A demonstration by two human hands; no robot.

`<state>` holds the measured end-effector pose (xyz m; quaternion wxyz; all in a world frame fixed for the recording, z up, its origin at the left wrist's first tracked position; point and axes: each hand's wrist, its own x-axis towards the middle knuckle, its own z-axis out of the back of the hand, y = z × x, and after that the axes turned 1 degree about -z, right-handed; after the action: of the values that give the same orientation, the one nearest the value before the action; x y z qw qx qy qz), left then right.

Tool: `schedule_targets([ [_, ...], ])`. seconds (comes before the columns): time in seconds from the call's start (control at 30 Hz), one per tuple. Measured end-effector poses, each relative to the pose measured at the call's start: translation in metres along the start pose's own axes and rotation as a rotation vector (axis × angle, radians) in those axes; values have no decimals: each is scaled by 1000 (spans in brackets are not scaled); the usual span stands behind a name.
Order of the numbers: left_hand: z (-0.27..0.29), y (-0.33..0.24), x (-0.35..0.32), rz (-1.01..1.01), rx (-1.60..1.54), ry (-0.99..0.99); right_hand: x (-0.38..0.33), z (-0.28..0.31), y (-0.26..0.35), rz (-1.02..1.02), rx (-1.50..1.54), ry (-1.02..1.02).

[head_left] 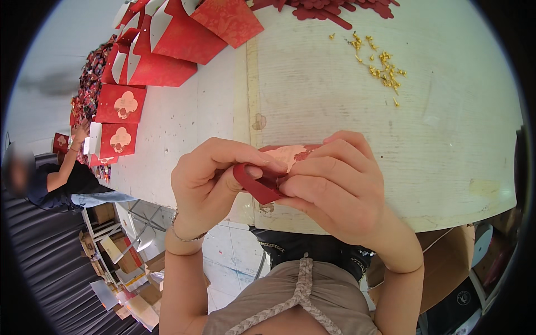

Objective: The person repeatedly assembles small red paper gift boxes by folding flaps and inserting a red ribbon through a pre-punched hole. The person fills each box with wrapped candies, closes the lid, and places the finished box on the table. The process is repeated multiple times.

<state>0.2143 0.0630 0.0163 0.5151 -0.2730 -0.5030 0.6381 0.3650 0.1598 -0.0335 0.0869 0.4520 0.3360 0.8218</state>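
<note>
Both hands meet over the table's near edge on a small red gift box (290,153) with a pale printed patch, mostly hidden by my fingers. A dark red strap (258,188) loops out of it toward me. My left hand (215,178) is closed, its thumb and fingers pinching the strap and the box's left side. From the right, my right hand (340,181) is also closed, with its fingertips pressed against the box beside the strap. What lies under those fingertips is too hidden to make out.
Brass-coloured fasteners (385,71) lie scattered at the far right, near a pile of dark red cut-out pieces (329,8). Red boxes (173,42) stand at the far left. Beyond them, a co-worker's hand (81,133) reaches to a heap of small wrapped items (92,84).
</note>
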Motion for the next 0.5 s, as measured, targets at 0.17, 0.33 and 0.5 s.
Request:
schedule_targets([
  [0.17, 0, 1, -3, -21, -33, -9, 1, 2, 2, -13, -3, 13],
  [0.33, 5, 6, -6, 8, -106, 5, 0, 2, 1, -22, -14, 7],
  [0.5, 6, 3, -8, -49, -76, 29, 0, -2, 0, -21, 4, -45],
])
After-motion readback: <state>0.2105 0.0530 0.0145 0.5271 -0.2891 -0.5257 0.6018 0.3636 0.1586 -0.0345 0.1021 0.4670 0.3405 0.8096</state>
